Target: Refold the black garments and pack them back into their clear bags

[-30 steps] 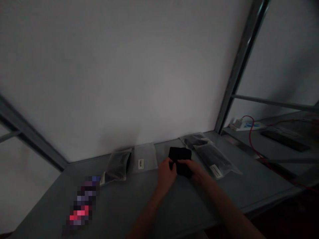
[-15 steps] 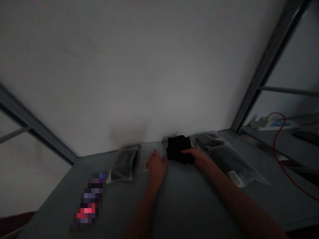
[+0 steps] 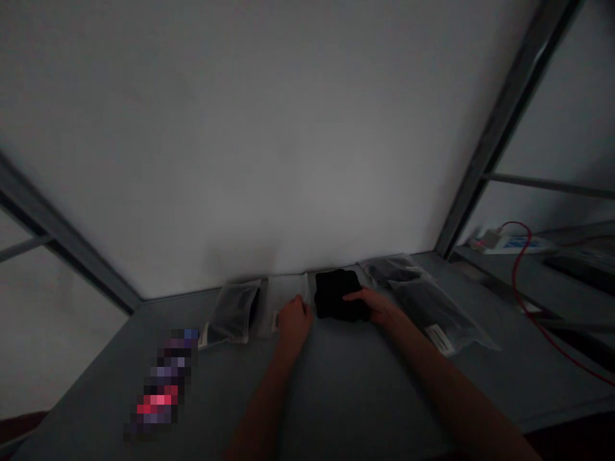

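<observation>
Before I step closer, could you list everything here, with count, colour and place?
Table: 1, grey, foreground
Wall: 1, grey, behind
Bundle: 1, black, table's middle
Flat bag: 1, translucent, left of bundle
Filled bags: 3, translucent, dark inside, one left, two right
Labels: at least 3, white, on bags
Pixelated patch: 1, red and purple, table's left; contents unclear
Metal posts: 2, grey, left and right
Power strip: 1, white and blue, far right
Cable: at least 1, red, right
Slab: 1, black, far right
Left hand: 1, over flat bag's right side
Right hand: 1, holding bundle

The bundle [image 3: 336, 296] is black, the tabletop [image 3: 346, 384] grey, the cable [image 3: 514, 275] red
</observation>
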Demonstrator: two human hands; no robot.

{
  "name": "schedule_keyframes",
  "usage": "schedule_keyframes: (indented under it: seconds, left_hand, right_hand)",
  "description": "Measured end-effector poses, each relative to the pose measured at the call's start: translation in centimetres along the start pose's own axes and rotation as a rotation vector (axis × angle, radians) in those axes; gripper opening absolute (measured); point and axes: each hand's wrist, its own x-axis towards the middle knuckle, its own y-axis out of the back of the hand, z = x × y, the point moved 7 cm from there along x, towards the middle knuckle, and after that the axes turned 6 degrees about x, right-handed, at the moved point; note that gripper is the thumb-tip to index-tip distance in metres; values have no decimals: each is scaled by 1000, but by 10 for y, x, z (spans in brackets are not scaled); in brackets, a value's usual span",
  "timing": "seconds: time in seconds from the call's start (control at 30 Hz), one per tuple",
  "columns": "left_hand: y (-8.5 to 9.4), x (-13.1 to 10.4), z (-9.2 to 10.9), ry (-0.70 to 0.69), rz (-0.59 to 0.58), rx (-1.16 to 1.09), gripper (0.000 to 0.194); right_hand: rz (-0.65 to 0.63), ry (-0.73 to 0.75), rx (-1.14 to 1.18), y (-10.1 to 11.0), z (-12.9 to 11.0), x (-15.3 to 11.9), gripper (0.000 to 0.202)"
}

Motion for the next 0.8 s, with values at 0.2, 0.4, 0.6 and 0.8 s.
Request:
schedule_keyframes:
  seconds: [0.2, 0.4, 0.6, 0.8]
  left_hand:
    - [-2, 3, -2, 8, -4, -39, 18]
    - [-3, 3, -3, 13, 10, -95, 17]
    - [16, 0, 0, -2, 200, -440, 23]
    - [4, 9, -1, 60, 51, -951, 52]
  right_hand:
    - [-3, -13, 15, -3, 0, -1, 37]
    - [1, -34, 30, -1, 1, 4, 36]
    - [46, -13, 88, -1, -5, -2, 26]
    - [81, 170, -69, -14, -19, -15, 32]
